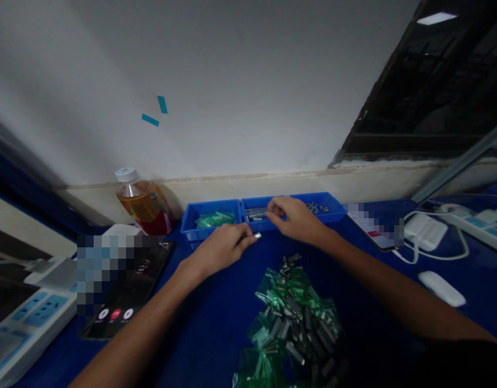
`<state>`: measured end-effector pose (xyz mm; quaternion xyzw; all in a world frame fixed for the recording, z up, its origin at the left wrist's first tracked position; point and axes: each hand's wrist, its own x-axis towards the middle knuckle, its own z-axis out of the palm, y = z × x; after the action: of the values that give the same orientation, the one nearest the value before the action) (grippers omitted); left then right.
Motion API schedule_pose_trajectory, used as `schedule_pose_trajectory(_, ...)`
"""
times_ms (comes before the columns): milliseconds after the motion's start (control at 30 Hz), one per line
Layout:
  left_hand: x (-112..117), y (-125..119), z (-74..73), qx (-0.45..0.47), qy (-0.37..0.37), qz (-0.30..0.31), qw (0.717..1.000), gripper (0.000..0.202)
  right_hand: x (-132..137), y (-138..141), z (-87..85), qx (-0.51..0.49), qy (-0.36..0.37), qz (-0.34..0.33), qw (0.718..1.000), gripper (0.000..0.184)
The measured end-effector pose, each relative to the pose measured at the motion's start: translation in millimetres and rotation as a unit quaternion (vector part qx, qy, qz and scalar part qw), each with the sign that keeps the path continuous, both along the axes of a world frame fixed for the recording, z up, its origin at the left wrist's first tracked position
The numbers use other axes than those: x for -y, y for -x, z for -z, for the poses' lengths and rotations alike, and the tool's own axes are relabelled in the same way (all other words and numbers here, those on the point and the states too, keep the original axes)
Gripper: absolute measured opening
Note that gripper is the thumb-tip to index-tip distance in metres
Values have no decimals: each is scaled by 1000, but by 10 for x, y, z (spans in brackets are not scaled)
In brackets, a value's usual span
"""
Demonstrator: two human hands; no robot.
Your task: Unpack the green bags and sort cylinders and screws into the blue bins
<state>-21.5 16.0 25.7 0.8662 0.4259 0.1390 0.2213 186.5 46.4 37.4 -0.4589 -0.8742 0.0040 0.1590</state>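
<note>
My left hand [224, 245] is pinched round a small silver metal piece [257, 235], just in front of the blue trays. My right hand [294, 217] reaches over the middle blue tray [252, 221], fingers curled at the metal pieces [255, 213] lying inside; what it holds, if anything, is hidden. The left blue tray [192, 221] contains crumpled green plastic bags [215, 219]. The right blue tray [333, 207] holds small screws [317, 207]. On the blue tabletop near me lies a heap of green bags with dark metal parts [292, 318].
A bottle of amber drink [141, 202] stands at the wall on the left. A phone [123, 293] lies at left beside a power strip [26, 323]. At right are another phone [373, 226], white chargers with cable [424, 231], a white oval device [440, 288] and a second power strip [483, 226].
</note>
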Motion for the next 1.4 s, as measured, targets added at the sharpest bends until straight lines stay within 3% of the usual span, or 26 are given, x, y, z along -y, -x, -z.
schedule_pose_trajectory(100, -22, -12, 44, 43, 54, 46, 997, 26, 435, -11, 186, -53, -25, -94, 994, 17)
schedule_pose_trajectory(200, 13, -45, 79, 59, 96, 83, 990, 30, 655, -7, 337, -32, -47, -91, 994, 15)
schedule_pose_trajectory(333, 63, -99, 99, 87, 91, 62, 990, 29, 644, -32, 389, -53, -54, -57, 996, 18)
schedule_pose_trajectory(567, 108, -197, 112, 159, -15, 9, 987, 12, 563, -57, 349, -118, -18, -55, 991, 19)
schedule_pose_trajectory(733, 120, -261, 169, 172, 2, -44, 984, 24, 576, -17, 298, -106, -41, -47, 992, 15)
schedule_pose_trajectory(900, 123, -276, 250, 120, 53, -66, 989, 35, 263, -167, 108, 6, -93, -23, 995, 16)
schedule_pose_trajectory(1067, 229, -267, 324, -23, 41, 44, 998, 40, -340, -295, -55, 194, -41, 71, 978, 16)
schedule_pose_trajectory(1167, 305, -278, 331, -58, 23, 61, 996, 46, -546, -233, -10, 243, -18, 64, 968, 15)
schedule_pose_trajectory(1400, 357, -310, 316, -99, -10, 71, 992, 26, -633, -110, 114, 279, -21, 52, 959, 15)
